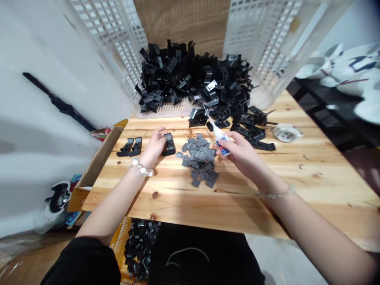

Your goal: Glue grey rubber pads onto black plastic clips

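My left hand (pixel 156 144) rests on the wooden table with its fingers at the left side of a black plastic clip (pixel 169 145), holding it against the tabletop. To its left, two similar black clips (pixel 136 147) lie side by side. In my right hand (pixel 237 148) is a small glue bottle (pixel 221 141) with a white body, a blue label and a long thin nozzle pointing up and to the left. Between the hands spreads a pile of small grey square pads (pixel 199 154), close to the bottle's base.
A white plastic crate (pixel 118 75) heaped with black clips (pixel 175 71) stands at the back, with more spilling onto the table (pixel 178 202). A tape roll (pixel 286 132) lies at right. Below the front edge is a yellow basket (pixel 120 233) of dark pieces; a cardboard box (pixel 101 158) stands left.
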A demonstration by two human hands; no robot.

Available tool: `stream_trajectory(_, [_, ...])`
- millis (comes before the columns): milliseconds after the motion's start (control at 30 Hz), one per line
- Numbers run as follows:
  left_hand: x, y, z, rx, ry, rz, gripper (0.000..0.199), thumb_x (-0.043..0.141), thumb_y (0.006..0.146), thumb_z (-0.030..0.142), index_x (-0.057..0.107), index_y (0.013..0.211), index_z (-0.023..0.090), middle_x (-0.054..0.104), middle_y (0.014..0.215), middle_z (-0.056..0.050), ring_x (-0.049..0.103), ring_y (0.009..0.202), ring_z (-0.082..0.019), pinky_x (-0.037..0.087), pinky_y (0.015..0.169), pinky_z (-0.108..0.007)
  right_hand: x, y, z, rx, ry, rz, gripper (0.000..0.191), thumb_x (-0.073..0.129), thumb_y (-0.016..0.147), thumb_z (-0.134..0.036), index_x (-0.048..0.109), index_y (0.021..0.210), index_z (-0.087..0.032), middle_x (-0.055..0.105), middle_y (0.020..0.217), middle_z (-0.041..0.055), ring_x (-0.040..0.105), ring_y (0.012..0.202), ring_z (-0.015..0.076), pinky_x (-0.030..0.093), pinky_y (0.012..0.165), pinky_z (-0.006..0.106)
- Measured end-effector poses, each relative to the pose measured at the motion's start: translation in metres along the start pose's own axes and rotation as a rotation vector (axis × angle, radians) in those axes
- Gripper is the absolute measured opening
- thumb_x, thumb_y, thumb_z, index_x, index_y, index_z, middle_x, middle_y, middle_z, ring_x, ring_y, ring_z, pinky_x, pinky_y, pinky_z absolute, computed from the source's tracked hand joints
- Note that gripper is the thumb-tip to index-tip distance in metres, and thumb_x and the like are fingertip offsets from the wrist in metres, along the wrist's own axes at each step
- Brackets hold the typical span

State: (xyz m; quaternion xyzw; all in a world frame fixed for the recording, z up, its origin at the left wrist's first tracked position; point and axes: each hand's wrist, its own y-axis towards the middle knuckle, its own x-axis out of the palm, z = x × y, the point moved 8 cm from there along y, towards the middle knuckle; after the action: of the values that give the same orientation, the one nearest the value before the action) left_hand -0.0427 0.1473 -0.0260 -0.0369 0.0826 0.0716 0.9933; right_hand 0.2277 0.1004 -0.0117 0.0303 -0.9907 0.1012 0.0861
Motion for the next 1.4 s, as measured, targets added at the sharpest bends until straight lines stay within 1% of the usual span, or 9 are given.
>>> stream_trajectory(167, [-0.012, -0.004, 0.026, 0.217, 0.406, -0.017, 0.048, 0.046, 0.085, 0.013, 0.043, 0.133, 0.014, 0.046, 0.143, -0.018, 0.046, 0.133, -0.024, 0.034, 0.113, -0.041, -0.002, 0.004, 0.003, 0.010, 0.008, -0.001, 0.036, 0.074, 0.069, -0.035, 0.049, 0.090, -0.020, 0.064, 0.077, 0.0021, 0.058, 0.059, 0.0114, 0.038, 0.043, 0.020])
stream_trajectory(267, [-0.007, -0.021, 0.043, 0.323, 0.734, -0.078, 0.043, 0.049, 0.089, 0.028, 0.050, 0.130, 0.013, 0.052, 0.136, -0.018, 0.052, 0.123, -0.028, 0.038, 0.107, -0.045, -0.001, 0.003, 0.003, 0.012, 0.014, -0.005, 0.036, 0.074, 0.069, -0.034, 0.048, 0.091, -0.020, 0.063, 0.077, 0.0019, 0.059, 0.061, 0.0120, 0.038, 0.043, 0.020])
stream_trajectory(433, [0.034, -0.062, 0.044, 0.546, 1.089, -0.335, 0.029, 0.045, 0.093, 0.030, 0.069, 0.105, 0.018, 0.064, 0.117, -0.012, 0.055, 0.113, -0.029, 0.039, 0.102, -0.047, 0.001, 0.001, 0.001, 0.026, 0.002, -0.002, 0.034, 0.073, 0.070, -0.029, 0.048, 0.091, -0.020, 0.062, 0.076, 0.0015, 0.058, 0.060, 0.0115, 0.038, 0.042, 0.020])
stream_trajectory(533, [0.036, -0.070, 0.041, 0.604, 1.189, -0.262, 0.028, 0.044, 0.092, 0.023, 0.071, 0.096, 0.021, 0.066, 0.115, -0.010, 0.055, 0.111, -0.031, 0.038, 0.100, -0.048, 0.001, 0.000, -0.001, 0.031, 0.013, -0.002, 0.032, 0.072, 0.071, -0.028, 0.047, 0.090, -0.020, 0.062, 0.074, 0.0009, 0.058, 0.059, 0.0115, 0.037, 0.041, 0.019])
stream_trajectory(767, [0.021, -0.066, 0.036, 0.570, 1.079, -0.228, 0.026, 0.042, 0.091, 0.019, 0.064, 0.105, 0.018, 0.065, 0.108, -0.010, 0.056, 0.107, -0.028, 0.043, 0.098, -0.044, 0.002, -0.001, -0.001, 0.034, -0.001, 0.006, 0.029, 0.071, 0.073, -0.024, 0.048, 0.089, -0.021, 0.064, 0.075, 0.0017, 0.059, 0.058, 0.0117, 0.038, 0.040, 0.019])
stream_trajectory(1000, [0.004, -0.072, 0.025, 0.531, 1.032, -0.014, 0.029, 0.050, 0.090, 0.027, 0.049, 0.116, 0.014, 0.056, 0.113, -0.016, 0.055, 0.111, -0.030, 0.045, 0.099, -0.048, 0.002, 0.003, -0.004, -0.061, -0.024, -0.065, 0.016, 0.068, 0.077, -0.023, 0.058, 0.088, -0.016, 0.059, 0.063, -0.0008, 0.048, 0.046, 0.0073, 0.040, 0.043, 0.022])
stream_trajectory(1133, [-0.007, -0.100, 0.013, 0.424, 0.936, -0.141, 0.040, 0.052, 0.086, 0.022, 0.039, 0.124, 0.015, 0.055, 0.113, -0.014, 0.058, 0.108, -0.027, 0.049, 0.096, -0.047, 0.003, 0.001, -0.006, -0.067, -0.052, -0.102, 0.025, 0.074, 0.075, -0.030, 0.060, 0.090, -0.015, 0.059, 0.058, -0.0005, 0.049, 0.047, 0.0082, 0.038, 0.044, 0.022])
stream_trajectory(1267, [0.002, -0.147, 0.012, 0.423, 0.855, -0.334, 0.050, 0.050, 0.084, 0.014, 0.034, 0.131, 0.020, 0.055, 0.118, -0.012, 0.056, 0.115, -0.024, 0.046, 0.101, -0.047, 0.002, -0.005, -0.013, -0.116, -0.055, -0.087, 0.037, 0.083, 0.066, -0.032, 0.057, 0.089, -0.018, 0.056, 0.054, -0.0043, 0.050, 0.049, 0.0095, 0.038, 0.046, 0.022])
stream_trajectory(1400, [0.021, -0.176, 0.012, 0.504, 0.904, -0.382, 0.050, 0.052, 0.085, 0.014, 0.034, 0.131, 0.021, 0.056, 0.125, -0.011, 0.052, 0.122, -0.025, 0.027, 0.115, -0.057, 0.003, -0.010, -0.022, -0.143, -0.016, -0.104, 0.031, 0.085, 0.063, -0.030, 0.065, 0.084, -0.017, 0.060, 0.068, -0.0008, 0.050, 0.057, 0.0090, 0.040, 0.051, 0.023])
